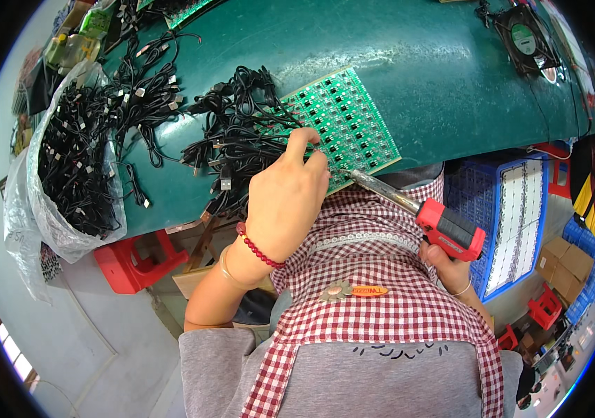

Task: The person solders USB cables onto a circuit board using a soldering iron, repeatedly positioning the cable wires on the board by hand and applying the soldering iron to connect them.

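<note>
A green circuit board panel (353, 118) with rows of small black parts lies on the green table (437, 76) near its front edge. My left hand (287, 198) rests on the board's lower left edge, fingers pinched on the end of a black cable (242, 139). My right hand (444, 261) grips a red soldering gun (444, 226). Its metal tip (350, 174) touches the board's front edge just right of my left fingers.
A pile of black cables (144, 104) spreads over the table's left. A clear plastic bag (67, 181) full of cables hangs at the left edge. A black fan (524, 42) sits at back right. Blue crates (513, 223) and red stools (130, 261) stand below.
</note>
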